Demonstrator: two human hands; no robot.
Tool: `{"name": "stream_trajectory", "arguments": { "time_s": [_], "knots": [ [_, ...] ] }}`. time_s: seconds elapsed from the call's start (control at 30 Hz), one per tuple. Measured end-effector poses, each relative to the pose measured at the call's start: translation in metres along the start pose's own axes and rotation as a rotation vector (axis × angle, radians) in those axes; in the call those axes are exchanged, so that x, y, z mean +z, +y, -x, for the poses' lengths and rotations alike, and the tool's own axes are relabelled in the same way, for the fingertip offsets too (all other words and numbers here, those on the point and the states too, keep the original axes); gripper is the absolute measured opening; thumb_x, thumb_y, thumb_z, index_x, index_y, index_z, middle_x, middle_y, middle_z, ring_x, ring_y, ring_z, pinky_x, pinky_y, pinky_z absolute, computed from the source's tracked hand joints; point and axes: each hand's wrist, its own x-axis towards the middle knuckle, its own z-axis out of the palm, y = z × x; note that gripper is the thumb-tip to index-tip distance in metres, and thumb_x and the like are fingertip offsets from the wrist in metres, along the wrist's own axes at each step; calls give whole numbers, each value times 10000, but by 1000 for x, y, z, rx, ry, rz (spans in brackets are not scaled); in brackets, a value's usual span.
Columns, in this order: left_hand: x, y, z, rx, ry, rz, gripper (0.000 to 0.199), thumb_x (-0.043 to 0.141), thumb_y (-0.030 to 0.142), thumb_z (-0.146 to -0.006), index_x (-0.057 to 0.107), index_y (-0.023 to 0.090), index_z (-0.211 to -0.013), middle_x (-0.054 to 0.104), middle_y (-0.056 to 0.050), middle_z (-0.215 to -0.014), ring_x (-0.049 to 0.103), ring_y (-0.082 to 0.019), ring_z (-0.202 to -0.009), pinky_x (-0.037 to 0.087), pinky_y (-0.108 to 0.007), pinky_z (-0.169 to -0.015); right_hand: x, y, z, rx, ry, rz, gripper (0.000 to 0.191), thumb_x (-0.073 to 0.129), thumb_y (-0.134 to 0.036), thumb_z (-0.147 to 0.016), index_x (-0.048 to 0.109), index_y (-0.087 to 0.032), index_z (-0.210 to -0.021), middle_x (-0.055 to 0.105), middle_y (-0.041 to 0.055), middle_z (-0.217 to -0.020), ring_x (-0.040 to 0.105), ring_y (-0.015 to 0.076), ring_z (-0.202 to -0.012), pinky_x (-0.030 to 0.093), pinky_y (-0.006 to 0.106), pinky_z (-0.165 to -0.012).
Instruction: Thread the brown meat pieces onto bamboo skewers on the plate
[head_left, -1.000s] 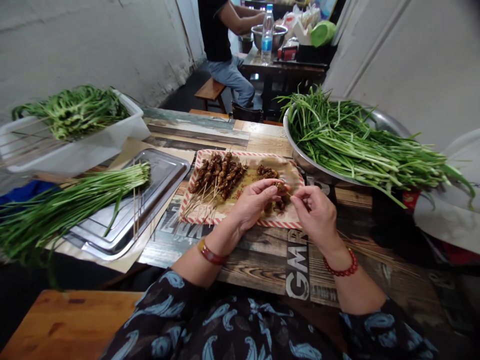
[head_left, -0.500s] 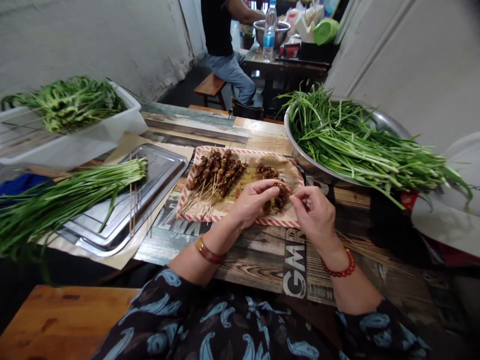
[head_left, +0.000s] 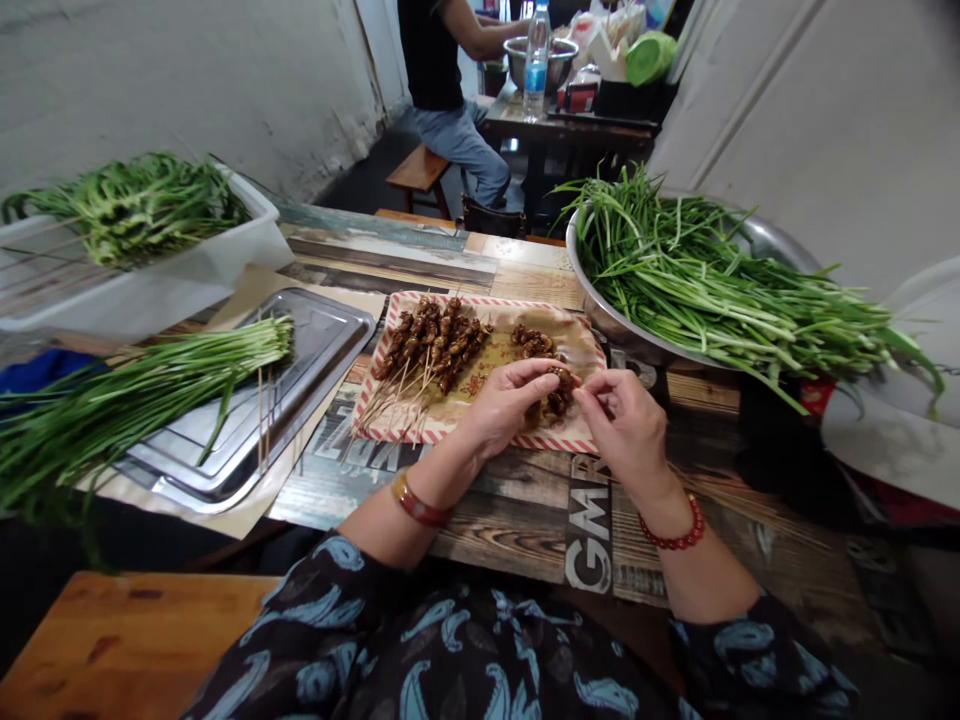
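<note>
Left hand (head_left: 501, 408) grasps a glossy brown food piece (head_left: 561, 378) between thumb and fingers, above the right half of the striped tray (head_left: 517, 308). Right hand (head_left: 626, 415) is pinched at the fingertips, just beside that piece; I cannot tell whether a stick is between them.

Status, finished portion: a row of loaded skewers (head_left: 433, 338) lies along the tray's left side, food toward the far edge, bare ends toward the near left corner. I judge these complete.

Status, unfinished portion: one cluster of brown pieces (head_left: 531, 342) lies toward the tray's far right corner, and another (head_left: 553, 408) sits below my fingers, near the near edge. I cannot tell whether either cluster is on sticks. By the space each group takes, I estimate that over half of the brown food is done.

Adjacent stock: green stalks (head_left: 187, 388) and bare sticks (head_left: 265, 415) rest on the metal tray (head_left: 326, 325) to my left. More greens (head_left: 720, 285) fill the steel basin (head_left: 776, 238) at the table's far right corner.
</note>
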Motion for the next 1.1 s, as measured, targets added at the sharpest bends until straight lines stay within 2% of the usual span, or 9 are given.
{"name": "stream_trajectory", "arguments": {
  "time_s": [0.13,0.2,0.3,0.67,0.83,1.0,1.1],
  "knots": [
    [-6,5,-4,43,58,63,252,787,295,-715,731,168,-926,744,-62,-922,671,-162,-892,464,-297,-889,-2,7,-4,-24,-39,-2,100,600,-271,-901,601,-225,-990,671,15,-835,643,159,-709,537,297,-665],
    [-8,7,-6,43,73,76,259,778,297,-727,722,166,-945,745,-71,-940,677,-164,-890,466,-305,-890,-4,9,-6,-56,-51,14,62,565,-245,-919,620,-225,-937,670,24,-836,641,170,-749,530,306,-678],
    [-9,8,-6,40,62,90,280,778,315,-730,717,169,-961,745,-74,-947,680,-158,-853,472,-304,-865,-5,8,-8,-84,-52,15,102,538,-217,-930,626,-219,-878,662,29,-824,630,171,-759,515,300,-659],
    [-6,8,-4,51,76,32,262,780,339,-725,736,158,-910,735,-72,-921,657,-166,-904,457,-298,-881,-4,1,-5,-161,-23,65,110,532,-173,-930,605,-208,-855,628,19,-769,592,162,-719,489,290,-652],
    [-2,-2,-2,21,9,4,248,779,324,-726,751,169,-917,733,-61,-941,641,-155,-893,446,-291,-892,-3,-2,-5,-157,-34,53,119,526,-188,-933,601,-220,-846,639,20,-773,603,171,-735,502,305,-677],
    [-1,2,0,-9,-17,-70,385,785,325,-719,725,179,-1070,714,-84,-1057,628,-169,-940,438,-304,-900,-5,-2,-5,-103,-30,78,119,533,-224,-934,601,-229,-836,641,19,-774,601,172,-721,509,318,-680],
    [-9,14,-4,69,61,-155,437,771,353,-729,687,196,-1128,701,-74,-1046,619,-150,-869,447,-298,-839,-8,1,-8,-88,1,95,131,531,-231,-934,602,-226,-824,637,20,-772,599,168,-725,503,313,-682]
  ]
}}
